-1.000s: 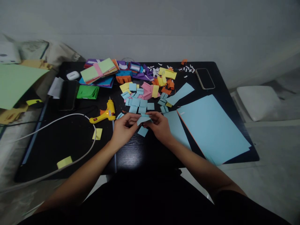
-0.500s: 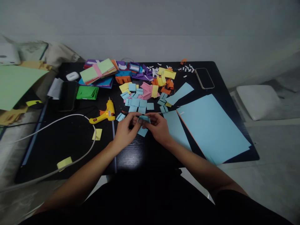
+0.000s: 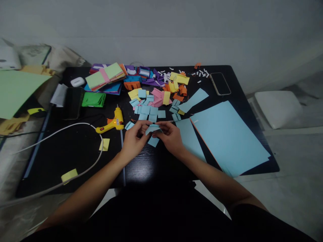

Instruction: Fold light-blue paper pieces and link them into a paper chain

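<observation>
Between my fingertips is a small light-blue piece of paper (image 3: 153, 128), bent along its upper part. My left hand (image 3: 136, 138) pinches its left side, and my right hand (image 3: 171, 137) pinches its right side. Just below the held piece, a loose light-blue paper square (image 3: 153, 142) lies on the black table. Several more light-blue squares (image 3: 145, 110) are spread right beyond my fingers. By my right forearm lies a light-blue paper strip (image 3: 189, 136), beside large light-blue sheets (image 3: 228, 136).
A yellow glue gun (image 3: 114, 121) with a lit orange light lies left of my hands. A white cable (image 3: 97, 158) loops across the table's left side. Folded coloured papers (image 3: 107, 75) and scraps crowd the back; a phone (image 3: 220, 84) lies back right.
The held paper has been turned so that more of its face shows, and my thumbs have shifted to its lower edge. Both hands stay in nearly the same place.
</observation>
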Available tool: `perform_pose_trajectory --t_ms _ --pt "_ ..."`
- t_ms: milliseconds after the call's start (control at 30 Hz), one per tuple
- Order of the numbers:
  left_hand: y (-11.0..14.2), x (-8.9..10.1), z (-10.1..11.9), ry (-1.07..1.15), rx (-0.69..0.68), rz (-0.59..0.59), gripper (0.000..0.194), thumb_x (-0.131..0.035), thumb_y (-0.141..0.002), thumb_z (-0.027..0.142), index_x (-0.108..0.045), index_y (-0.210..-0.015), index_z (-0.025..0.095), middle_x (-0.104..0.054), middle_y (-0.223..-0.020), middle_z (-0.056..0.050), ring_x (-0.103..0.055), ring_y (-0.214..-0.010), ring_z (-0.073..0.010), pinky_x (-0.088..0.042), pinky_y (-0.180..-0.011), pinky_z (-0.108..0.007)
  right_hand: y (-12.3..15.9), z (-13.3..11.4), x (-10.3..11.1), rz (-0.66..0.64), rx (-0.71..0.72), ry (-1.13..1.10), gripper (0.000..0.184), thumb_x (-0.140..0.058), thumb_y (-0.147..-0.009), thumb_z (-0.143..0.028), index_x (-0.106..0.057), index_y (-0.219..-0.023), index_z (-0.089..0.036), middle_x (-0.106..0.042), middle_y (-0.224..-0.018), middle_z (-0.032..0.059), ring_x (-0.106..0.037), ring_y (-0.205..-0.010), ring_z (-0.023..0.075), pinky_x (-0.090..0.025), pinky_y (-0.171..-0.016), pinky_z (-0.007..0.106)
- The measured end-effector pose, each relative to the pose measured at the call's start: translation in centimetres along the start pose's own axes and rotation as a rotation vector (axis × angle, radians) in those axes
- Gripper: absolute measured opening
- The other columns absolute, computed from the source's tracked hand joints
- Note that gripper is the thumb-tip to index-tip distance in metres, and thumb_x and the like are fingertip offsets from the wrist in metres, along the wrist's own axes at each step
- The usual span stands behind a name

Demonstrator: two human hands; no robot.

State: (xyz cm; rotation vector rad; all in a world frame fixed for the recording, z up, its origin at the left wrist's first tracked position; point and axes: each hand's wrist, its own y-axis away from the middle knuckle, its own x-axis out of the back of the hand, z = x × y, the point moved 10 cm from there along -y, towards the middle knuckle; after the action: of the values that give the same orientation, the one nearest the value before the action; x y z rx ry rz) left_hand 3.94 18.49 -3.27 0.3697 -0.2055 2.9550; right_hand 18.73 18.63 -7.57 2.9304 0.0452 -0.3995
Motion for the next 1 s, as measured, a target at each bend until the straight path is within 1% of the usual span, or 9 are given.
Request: perform_pose_trajectory --t_ms 133,267,433,533,633,767,867,933,1000 --pt "0.0 0.0 -0.2 0.010 0.015 0.004 0.023 -0.066 -0.093 0.023 -0.067 -0.116 0.023 -0.069 -0.083 0.001 -0.063 -0.068 -0.0130 -0.051 -0.066 -0.025 0.1 -0.2 -0.1 -0.004 0.005 -0.003 0.046 -0.093 -0.068 -0.043 -0.069 -0.101 -0.021 -0.074 -0.079 -0.0016 -0.075 -0.068 0.0174 -0.068 -0.075 0.036" --pt "0.0 0.2 -0.2 0.024 0.024 0.032 0.017 -0.066 -0.094 0.026 -0.067 -0.111 0.023 -0.068 -0.080 0.002 -0.062 -0.065 -0.0122 -0.050 -0.063 -0.024 0.7 -1.4 -0.4 -0.025 0.074 0.033 0.044 -0.090 -0.076 -0.040 -0.066 -0.110 -0.025 -0.073 -0.079 -0.0039 -0.075 -0.069 0.0159 -0.066 -0.076 0.032" --pt "-0.2 0.5 -0.2 0.154 0.055 0.053 0.011 -0.070 -0.090 0.026 -0.069 -0.100 0.022 -0.070 -0.077 0.002 -0.062 -0.059 -0.0118 -0.050 -0.059 -0.025 0.9 -2.1 -0.7 -0.054 0.119 0.100 0.035 -0.086 -0.080 -0.047 -0.069 -0.101 -0.025 -0.074 -0.077 -0.0021 -0.074 -0.067 0.0166 -0.064 -0.070 0.031" --pt "-0.5 0.3 -0.2 0.300 0.078 0.005 0.013 -0.074 -0.087 0.028 -0.069 -0.098 0.021 -0.070 -0.073 0.001 -0.064 -0.058 -0.0134 -0.053 -0.060 -0.027 0.7 -2.4 -0.9 -0.093 0.112 0.072 0.034 -0.086 -0.079 -0.049 -0.070 -0.098 -0.025 -0.074 -0.075 -0.0012 -0.073 -0.067 0.0175 -0.064 -0.070 0.034" --pt "-0.5 -0.1 0.0 0.403 0.074 -0.077 0.015 -0.074 -0.089 0.030 -0.072 -0.101 0.021 -0.071 -0.072 -0.001 -0.066 -0.062 -0.0158 -0.055 -0.063 -0.030 0.8 -3.5 -1.1 -0.150 0.146 0.020 0.028 -0.085 -0.079 -0.044 -0.073 -0.096 -0.026 -0.074 -0.077 -0.0006 -0.071 -0.068 0.0179 -0.062 -0.072 0.035" --pt "-0.2 0.1 0.0 0.421 0.071 -0.130 0.019 -0.070 -0.091 0.033 -0.074 -0.105 0.021 -0.072 -0.079 -0.005 -0.069 -0.073 -0.0208 -0.056 -0.070 -0.034 0.9 -4.3 -0.5 -0.172 0.165 0.035 0.020 -0.077 -0.081 -0.041 -0.077 -0.095 -0.026 -0.078 -0.091 0.0032 -0.073 -0.085 0.0238 -0.061 -0.080 0.040" --pt "-0.1 0.7 1.2 0.334 -0.029 -0.157 0.026 -0.069 -0.086 0.035 -0.077 -0.107 0.022 -0.074 -0.096 -0.008 -0.070 -0.083 -0.0240 -0.056 -0.072 -0.035 0.9 -4.6 -0.1 -0.151 0.198 0.087 0.027 -0.064 -0.089 -0.046 -0.080 -0.092 -0.025 -0.078 -0.092 0.0050 -0.073 -0.090 0.0258 -0.059 -0.083 0.042" --pt "0.0 0.9 2.6 0.218 -0.144 -0.187 0.030 -0.066 -0.086 0.037 -0.078 -0.109 0.021 -0.073 -0.105 -0.010 -0.069 -0.091 -0.0260 -0.056 -0.077 -0.037 0.8 -4.7 0.2 -0.094 0.214 0.165 0.022 -0.069 -0.089 -0.044 -0.079 -0.090 -0.025 -0.078 -0.090 0.0040 -0.072 -0.087 0.0238 -0.059 -0.083 0.040" --pt "0.1 0.9 3.6 0.072 -0.240 -0.174 0.028 -0.063 -0.091 0.036 -0.079 -0.108 0.022 -0.074 -0.106 -0.010 -0.068 -0.096 -0.0258 -0.056 -0.082 -0.038 0.7 -4.6 0.4 -0.033 0.226 0.204 0.017 -0.081 -0.082 -0.041 -0.077 -0.087 -0.025 -0.078 -0.086 0.0020 -0.071 -0.081 0.0213 -0.060 -0.079 0.037"
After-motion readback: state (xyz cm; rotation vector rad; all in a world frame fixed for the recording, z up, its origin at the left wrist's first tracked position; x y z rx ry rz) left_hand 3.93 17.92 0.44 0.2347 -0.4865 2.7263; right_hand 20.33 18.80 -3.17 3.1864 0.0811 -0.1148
